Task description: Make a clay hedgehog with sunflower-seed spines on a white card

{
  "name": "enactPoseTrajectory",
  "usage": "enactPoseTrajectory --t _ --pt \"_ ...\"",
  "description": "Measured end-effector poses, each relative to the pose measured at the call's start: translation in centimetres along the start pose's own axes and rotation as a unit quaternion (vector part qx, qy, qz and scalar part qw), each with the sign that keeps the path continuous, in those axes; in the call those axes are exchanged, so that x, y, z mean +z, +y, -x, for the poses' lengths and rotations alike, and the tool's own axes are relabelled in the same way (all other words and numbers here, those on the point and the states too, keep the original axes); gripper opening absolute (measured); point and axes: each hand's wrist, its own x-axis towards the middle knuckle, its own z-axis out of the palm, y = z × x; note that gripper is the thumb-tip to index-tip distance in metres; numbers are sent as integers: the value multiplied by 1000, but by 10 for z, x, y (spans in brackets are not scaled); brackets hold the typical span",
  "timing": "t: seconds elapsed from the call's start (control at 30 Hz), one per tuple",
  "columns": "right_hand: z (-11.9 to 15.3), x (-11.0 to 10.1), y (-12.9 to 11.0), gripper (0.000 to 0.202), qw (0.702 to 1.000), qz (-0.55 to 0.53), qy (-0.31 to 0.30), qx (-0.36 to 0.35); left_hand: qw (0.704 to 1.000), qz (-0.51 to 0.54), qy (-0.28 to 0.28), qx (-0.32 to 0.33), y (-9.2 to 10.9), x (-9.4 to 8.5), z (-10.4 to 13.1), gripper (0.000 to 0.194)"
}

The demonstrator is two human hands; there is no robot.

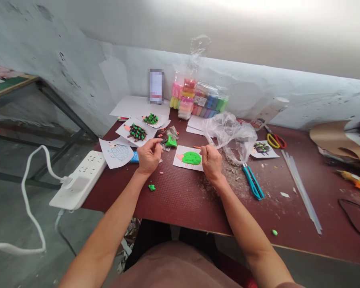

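Head view. Table (pixel 180 200), dark red; far edge along the wall.

Left hand (pixel 150 157): over the left half of the surface, thumb and fingers together; whether the small dark bit at the fingertips is held, cannot tell.

Right hand (pixel 211 163): curled closed on a thin brown stick (pixel 197 147), its end showing by the thumb.

Card (pixel 192 158), one, with a green hedgehog shape and pink snout: lies between the hands, midway from near edge to far edge, its right end just beside the right hand.

Green lump (pixel 171 141), one: beyond the left hand, toward the far edge. Green scrap (pixel 151 187), one: nearer the near edge.

Finished-looking hedgehog pictures (pixel 137 133), spiked black and green, and a blue drawing (pixel 120 153): toward the far left corner. Power strip (pixel 78 180), white: at the left edge.

Phone (pixel 156 86) and coloured clay packs (pixel 198 100): upright along the far edge. Plastic bag (pixel 228 132), clear: beyond the right hand. Cutter (pixel 253 182), teal; scissors (pixel 276 141); clear sticks (pixel 301 192): toward the right edge.
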Motion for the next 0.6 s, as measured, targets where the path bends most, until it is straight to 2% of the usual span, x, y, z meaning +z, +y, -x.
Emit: enactPoseTrajectory --t 0.17,0.33,0.43,0.5,0.6 --pt "5 6 -12 22 998 -30 -19 -49 998 57 32 -22 5 -1 -5 17" --pt "21 12 -39 30 978 -13 -113 -175 996 43 46 -60 0 -10 -15 17" --pt "31 16 -51 23 957 8 -156 -246 997 -5 18 -70 -8 -18 -18 19" --pt "36 19 -56 19 946 14 -167 -277 995 -74 -5 -64 -12 -21 -17 20" --pt "40 22 -59 19 940 17 -159 -301 974 -208 -85 -15 -14 -23 -12 22"
